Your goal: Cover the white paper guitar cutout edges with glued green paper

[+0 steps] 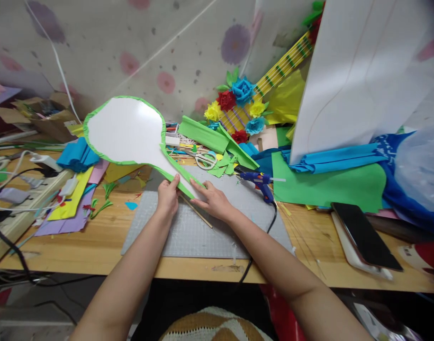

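Between my hands is a white guitar-shaped board edged in green crepe paper, its rounded body raised to the left over the table. My left hand is closed on the lower edge of its narrow neck. On the other side, my right hand grips the end of the neck, thumb and fingers against the green edging. Beneath them lies a grey cutting mat with a thin wooden stick on it. A blue glue gun rests right of my right hand, near white-handled scissors and green paper scraps.
A decorated yellow paper guitar with flowers leans at the back. Right stand a large white board and a phone. Power strips with cables and coloured paper lie left. The glue gun's cord hangs over the front edge.
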Action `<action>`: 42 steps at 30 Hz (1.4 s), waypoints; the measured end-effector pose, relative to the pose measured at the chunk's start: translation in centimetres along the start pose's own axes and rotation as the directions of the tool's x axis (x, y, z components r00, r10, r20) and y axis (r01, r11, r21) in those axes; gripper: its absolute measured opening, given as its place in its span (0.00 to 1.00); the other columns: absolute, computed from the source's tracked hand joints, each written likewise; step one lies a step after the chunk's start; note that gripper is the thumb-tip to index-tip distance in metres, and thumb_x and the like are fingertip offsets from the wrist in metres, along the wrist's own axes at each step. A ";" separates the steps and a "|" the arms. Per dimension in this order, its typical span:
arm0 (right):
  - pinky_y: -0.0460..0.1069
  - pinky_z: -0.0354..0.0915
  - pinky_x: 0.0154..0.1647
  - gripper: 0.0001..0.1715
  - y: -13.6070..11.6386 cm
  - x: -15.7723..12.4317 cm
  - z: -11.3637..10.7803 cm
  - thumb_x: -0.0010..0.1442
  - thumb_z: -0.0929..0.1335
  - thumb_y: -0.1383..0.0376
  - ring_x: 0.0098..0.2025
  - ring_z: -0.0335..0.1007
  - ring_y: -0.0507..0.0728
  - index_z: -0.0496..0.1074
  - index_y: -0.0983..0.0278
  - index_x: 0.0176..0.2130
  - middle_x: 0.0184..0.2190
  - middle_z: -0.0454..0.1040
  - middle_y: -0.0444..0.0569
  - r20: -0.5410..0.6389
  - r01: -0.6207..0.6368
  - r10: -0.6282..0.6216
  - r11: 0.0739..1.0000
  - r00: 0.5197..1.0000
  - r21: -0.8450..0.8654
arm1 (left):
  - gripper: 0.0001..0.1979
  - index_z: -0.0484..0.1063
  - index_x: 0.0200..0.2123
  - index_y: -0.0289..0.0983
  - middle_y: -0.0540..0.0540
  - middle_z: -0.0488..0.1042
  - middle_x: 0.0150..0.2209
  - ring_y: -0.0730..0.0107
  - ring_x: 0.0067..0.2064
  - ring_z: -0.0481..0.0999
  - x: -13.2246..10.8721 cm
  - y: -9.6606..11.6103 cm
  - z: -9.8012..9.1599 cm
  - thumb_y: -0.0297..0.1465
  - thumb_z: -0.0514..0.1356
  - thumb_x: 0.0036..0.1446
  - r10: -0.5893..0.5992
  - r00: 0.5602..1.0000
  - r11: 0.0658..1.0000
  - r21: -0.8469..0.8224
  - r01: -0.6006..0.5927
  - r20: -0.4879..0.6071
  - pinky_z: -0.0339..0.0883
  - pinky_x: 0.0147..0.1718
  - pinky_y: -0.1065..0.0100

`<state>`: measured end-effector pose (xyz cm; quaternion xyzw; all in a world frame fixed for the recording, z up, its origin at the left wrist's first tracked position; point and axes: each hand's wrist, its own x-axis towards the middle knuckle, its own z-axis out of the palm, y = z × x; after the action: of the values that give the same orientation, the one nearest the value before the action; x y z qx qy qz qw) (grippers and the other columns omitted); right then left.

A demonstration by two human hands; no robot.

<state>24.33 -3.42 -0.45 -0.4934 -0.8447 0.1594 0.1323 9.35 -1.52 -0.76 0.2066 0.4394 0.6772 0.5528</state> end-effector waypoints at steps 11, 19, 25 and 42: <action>0.48 0.62 0.36 0.38 -0.8 0.0 -0.1 0.60 0.60 0.48 0.40 0.66 0.57 0.44 0.48 0.65 0.46 0.62 0.52 0.009 -0.021 0.024 0.978 1.000 -0.208 | 0.26 0.69 0.27 0.33 0.51 0.74 0.24 0.76 0.24 0.70 0.5 -0.6 -0.5 0.43 0.71 0.25 0.061 0.998 0.995 0.085 -0.060 -0.013 0.65 0.25 0.72; 0.49 0.62 0.36 0.37 -0.7 0.0 0.2 0.61 0.59 0.48 0.39 0.67 0.58 0.44 0.48 0.65 0.46 0.62 0.53 0.024 -0.017 0.023 0.976 0.999 -0.216 | 0.25 0.69 0.27 0.33 0.52 0.72 0.23 0.77 0.23 0.68 1.0 -1.4 -0.9 0.45 0.70 0.29 0.155 0.988 0.963 0.228 -0.146 -0.020 0.63 0.24 0.73; 0.49 0.62 0.37 0.35 -0.9 -0.1 0.4 0.61 0.59 0.48 0.38 0.67 0.57 0.45 0.46 0.64 0.47 0.62 0.52 0.030 -0.001 0.007 0.979 1.000 -0.206 | 0.25 0.68 0.25 0.33 0.53 0.70 0.22 0.78 0.22 0.66 1.2 -1.5 -1.1 0.46 0.69 0.29 0.177 0.984 0.949 0.271 -0.164 -0.026 0.61 0.23 0.73; 0.48 0.61 0.36 0.33 0.4 0.4 0.1 0.60 0.60 0.47 0.39 0.67 0.56 0.49 0.42 0.63 0.46 0.62 0.50 -0.011 0.009 -0.011 0.983 1.000 -0.183 | 0.24 0.68 0.29 0.33 0.50 0.74 0.27 0.73 0.25 0.72 0.5 -1.2 -1.0 0.42 0.70 0.30 0.074 0.997 0.980 0.182 -0.074 0.010 0.68 0.26 0.69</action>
<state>24.41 -2.88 -0.67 -0.5003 -0.8574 0.0775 0.0924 9.08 -1.39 -2.35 0.2739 0.4907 0.6538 0.5067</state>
